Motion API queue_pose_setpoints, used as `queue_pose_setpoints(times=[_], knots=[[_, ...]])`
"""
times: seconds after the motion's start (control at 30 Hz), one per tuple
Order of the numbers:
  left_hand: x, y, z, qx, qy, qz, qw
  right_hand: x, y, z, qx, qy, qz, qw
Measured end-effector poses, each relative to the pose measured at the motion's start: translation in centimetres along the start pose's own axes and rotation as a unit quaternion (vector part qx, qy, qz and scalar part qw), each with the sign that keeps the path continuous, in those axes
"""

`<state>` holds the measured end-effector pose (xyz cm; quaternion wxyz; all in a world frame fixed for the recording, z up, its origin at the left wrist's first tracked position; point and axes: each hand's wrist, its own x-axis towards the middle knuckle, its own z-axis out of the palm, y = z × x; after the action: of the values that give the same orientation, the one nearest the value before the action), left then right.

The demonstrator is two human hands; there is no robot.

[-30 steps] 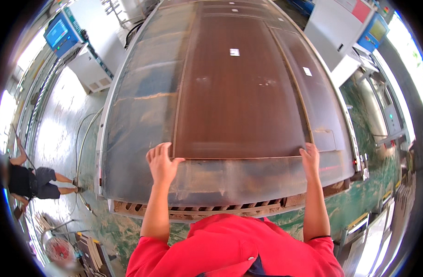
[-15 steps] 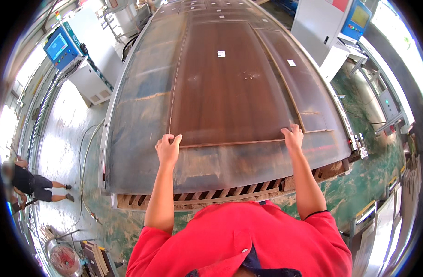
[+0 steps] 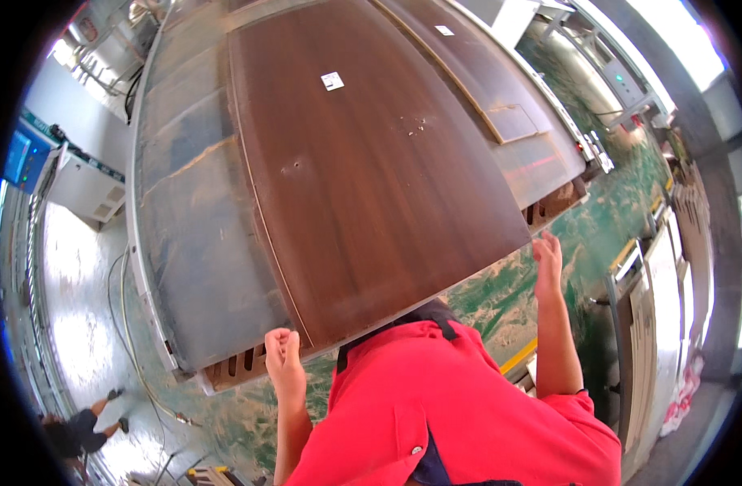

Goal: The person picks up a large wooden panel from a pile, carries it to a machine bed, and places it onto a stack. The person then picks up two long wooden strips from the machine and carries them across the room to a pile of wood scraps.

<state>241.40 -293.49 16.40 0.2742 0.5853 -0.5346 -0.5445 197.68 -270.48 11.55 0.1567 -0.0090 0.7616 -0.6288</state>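
Note:
A large dark brown wood-grain panel (image 3: 371, 178) lies on the grey machine bed (image 3: 193, 267), its near edge sticking out past the bed's front toward my waist. At its near left corner is my left hand (image 3: 285, 360), closed with bent fingers at the edge. My right hand (image 3: 547, 263) is at the near right corner, its fingers curled and the thumb close to the edge. Exactly where the fingertips touch cannot be made out. A small white label (image 3: 332, 81) is stuck on the panel, and pale chips (image 3: 415, 127) are scattered on its face.
Right of the panel lies a narrower brown board (image 3: 436, 49) with a small offcut (image 3: 513, 123). A blue control screen (image 3: 21, 154) stands at the left, with a hose (image 3: 132, 340) on the floor. Boards (image 3: 642, 356) lean at the right. Another person (image 3: 83, 429) is at lower left.
The brown panel has slid toward me, beyond the bed's front edge, and both hands have come back with its corners. The view has turned and shifted; the narrower board stays on the bed.

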Motion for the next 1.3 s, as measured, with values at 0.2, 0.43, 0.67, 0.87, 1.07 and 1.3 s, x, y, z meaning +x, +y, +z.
queue_pose_setpoints(times=[0.2,0.43,0.67,0.87,1.07,1.3], knots=[[0.8,-1.7,0.7,-0.123,-0.104,-0.117,0.98,-10.8,5.8,3.2,0.208,-0.079,0.21,0.952],[1.5,-3.4,1.8,-0.187,-0.158,-0.104,0.964,-19.1,2.3,13.8,0.41,-0.325,0.29,0.801],[-4.0,-5.0,4.7,-0.2,-0.24,-0.11,0.943,-20.1,2.0,10.5,0.339,-0.18,0.225,0.896],[-12.6,-10.4,3.6,-0.185,-0.414,-0.188,0.871,-24.5,5.5,0.9,0.335,-0.078,0.242,0.907],[-13.5,-14.7,0.8,-0.222,-0.492,-0.233,0.809,-29.8,9.1,-11.6,0.359,0.026,0.205,0.91],[-9.0,-13.4,0.3,-0.316,-0.38,-0.252,0.832,-36.3,13.0,-24.7,0.359,0.077,0.113,0.923]])
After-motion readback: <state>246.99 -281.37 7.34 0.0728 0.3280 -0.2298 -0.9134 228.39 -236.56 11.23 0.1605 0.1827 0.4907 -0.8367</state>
